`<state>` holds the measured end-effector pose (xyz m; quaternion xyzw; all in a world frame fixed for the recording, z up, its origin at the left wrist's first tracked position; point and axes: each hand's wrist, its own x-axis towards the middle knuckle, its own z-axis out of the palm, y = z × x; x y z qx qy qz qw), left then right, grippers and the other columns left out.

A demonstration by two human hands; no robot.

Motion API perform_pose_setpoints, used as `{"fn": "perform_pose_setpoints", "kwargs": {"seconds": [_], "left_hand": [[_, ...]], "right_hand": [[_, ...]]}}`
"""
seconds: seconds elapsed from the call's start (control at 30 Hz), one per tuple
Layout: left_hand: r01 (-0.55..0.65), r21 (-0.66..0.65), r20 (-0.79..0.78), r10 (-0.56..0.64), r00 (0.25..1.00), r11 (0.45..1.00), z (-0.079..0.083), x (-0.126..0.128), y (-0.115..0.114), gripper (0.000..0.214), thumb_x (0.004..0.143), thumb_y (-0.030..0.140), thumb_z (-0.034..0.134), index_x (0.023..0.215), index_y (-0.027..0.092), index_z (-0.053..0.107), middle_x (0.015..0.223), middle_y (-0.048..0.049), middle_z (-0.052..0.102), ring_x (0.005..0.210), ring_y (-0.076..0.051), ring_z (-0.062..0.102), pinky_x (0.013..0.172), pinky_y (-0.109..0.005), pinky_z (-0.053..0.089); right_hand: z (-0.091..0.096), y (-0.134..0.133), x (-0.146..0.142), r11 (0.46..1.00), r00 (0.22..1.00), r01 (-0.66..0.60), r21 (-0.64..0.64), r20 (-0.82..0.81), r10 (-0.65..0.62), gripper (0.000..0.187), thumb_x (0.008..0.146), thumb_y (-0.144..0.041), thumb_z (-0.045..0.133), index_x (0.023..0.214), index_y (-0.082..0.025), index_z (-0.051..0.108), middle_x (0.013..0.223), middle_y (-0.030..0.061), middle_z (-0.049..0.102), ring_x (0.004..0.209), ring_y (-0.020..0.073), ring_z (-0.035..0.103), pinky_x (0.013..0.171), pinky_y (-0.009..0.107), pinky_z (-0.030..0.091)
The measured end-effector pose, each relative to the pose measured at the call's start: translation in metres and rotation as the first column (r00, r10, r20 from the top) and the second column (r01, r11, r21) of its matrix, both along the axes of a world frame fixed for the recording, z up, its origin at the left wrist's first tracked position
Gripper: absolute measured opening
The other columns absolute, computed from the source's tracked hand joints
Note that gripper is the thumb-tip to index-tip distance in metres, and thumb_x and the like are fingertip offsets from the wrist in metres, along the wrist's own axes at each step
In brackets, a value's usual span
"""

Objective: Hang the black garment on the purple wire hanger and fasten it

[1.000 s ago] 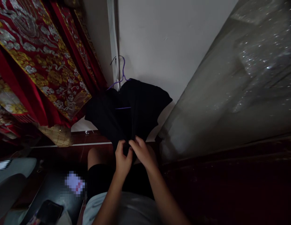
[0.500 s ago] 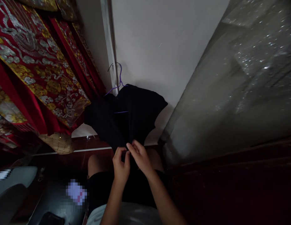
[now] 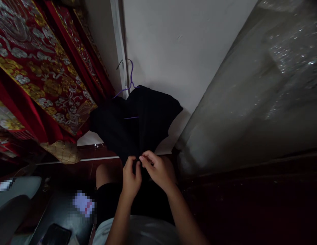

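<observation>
We see a black shirt (image 3: pixel 158 110) on a purple hanger (image 3: pixel 132 73), and the hook of the hanger is at a white strip (image 3: pixel 119 44) by the pale wall (image 3: pixel 178 58). The shirt hangs in front of us, and its low part comes down to our knees. Its front is parted near the neck, so the bar of the hanger shows inside.

Our left hand (image 3: pixel 131 177) has its thumb and fingers bent close together, pinching the front of the shirt. Our right hand (image 3: pixel 157 168) is just beside it, thumb and fingertips nearly together on the same cloth. It is dark there, so we can't tell if a button is between the fingers.

A red cloth (image 3: pixel 53 75) with gold and silver flowers hangs on the left. Clear plastic (image 3: pixel 240 102) is on the right.
</observation>
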<state>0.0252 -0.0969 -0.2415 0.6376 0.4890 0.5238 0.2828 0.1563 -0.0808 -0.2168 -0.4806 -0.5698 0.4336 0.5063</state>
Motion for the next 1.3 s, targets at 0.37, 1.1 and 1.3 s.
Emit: {"fn": "perform_pose_setpoints", "kwargs": {"seconds": [0.37,1.1,1.3], "left_hand": [[0.045,-0.071,-0.012,-0.046,0.999,0.996,-0.003,0.0,0.001,0.007,0.102,0.025,0.048,0.107,0.022,0.053,0.086,-0.0019,0.062,0.077,-0.017,0.061,0.073,-0.027,0.046],[0.093,0.023,-0.157,-0.089,0.984,0.995,-0.016,-0.008,0.028,0.009,0.096,0.012,0.046,0.095,0.022,0.044,0.084,0.0005,0.051,0.076,-0.014,0.052,0.074,-0.025,0.04],[0.163,-0.017,-0.336,-0.159,0.928,0.986,-0.002,-0.025,0.053,0.012,0.094,0.009,0.05,0.095,0.021,0.049,0.085,-0.0019,0.056,0.078,-0.017,0.055,0.073,-0.028,0.041]], "right_hand": [[0.032,-0.008,0.005,0.99,0.998,-0.05,-0.128,0.026,0.054,0.034,0.089,-0.046,0.056,0.063,-0.023,0.058,0.057,0.0005,0.057,0.054,0.0149,0.052,0.058,0.028,0.042],[0.127,0.118,-0.005,0.997,0.834,0.066,0.035,-0.55,-0.036,0.019,0.079,-0.031,0.075,0.07,-0.015,0.069,0.05,-0.0042,0.047,0.044,0.0041,0.036,0.042,0.021,0.02],[0.134,0.12,-0.013,0.992,0.824,0.102,0.074,-0.566,-0.042,0.022,0.084,-0.031,0.074,0.072,-0.015,0.065,0.051,-0.0055,0.046,0.044,0.0039,0.039,0.041,0.019,0.023]]}}
